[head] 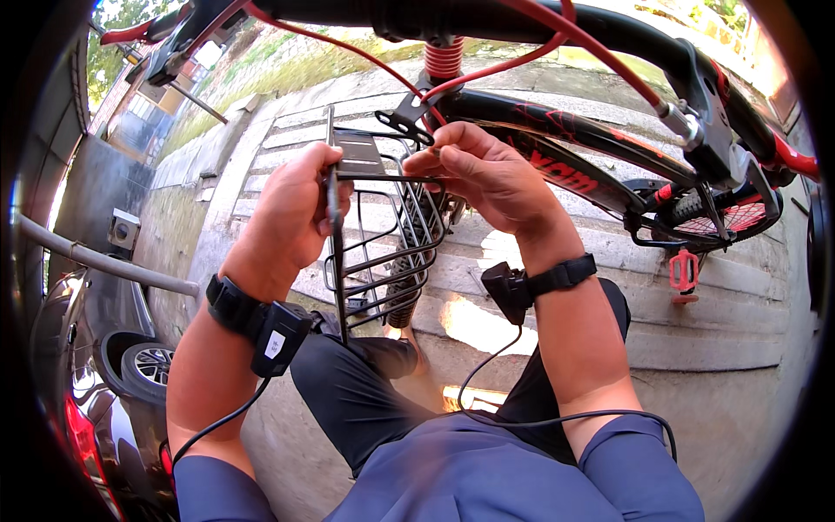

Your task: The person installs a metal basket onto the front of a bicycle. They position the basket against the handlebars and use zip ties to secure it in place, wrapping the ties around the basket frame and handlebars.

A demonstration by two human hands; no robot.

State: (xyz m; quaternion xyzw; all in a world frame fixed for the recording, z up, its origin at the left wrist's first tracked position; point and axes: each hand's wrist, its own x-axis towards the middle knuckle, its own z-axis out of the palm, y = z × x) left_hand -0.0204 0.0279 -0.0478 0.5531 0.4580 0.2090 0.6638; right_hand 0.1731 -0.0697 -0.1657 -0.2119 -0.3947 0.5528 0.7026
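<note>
A black wire bicycle basket (385, 261) hangs in front of the bicycle, and my left hand (300, 196) grips its rim and upper edge at the left. Its slotted metal plate (357, 154) faces up between my hands. My right hand (486, 169) is at the plate's right side, thumb and fingers pinched together by a black slotted bracket (406, 119) below the head tube. Whether a small part sits between those fingertips, I cannot tell. Behind the basket stands the knobby front tire (403, 280). Red cables (365, 55) loop down above the bracket.
The black handlebar (522, 19) crosses the top. The black and red bicycle frame (574, 134) runs right to a red pedal (683, 271). At the left are a dark car (117, 417) and a grey pipe (104, 261). Cables trail from black devices on both my wrists.
</note>
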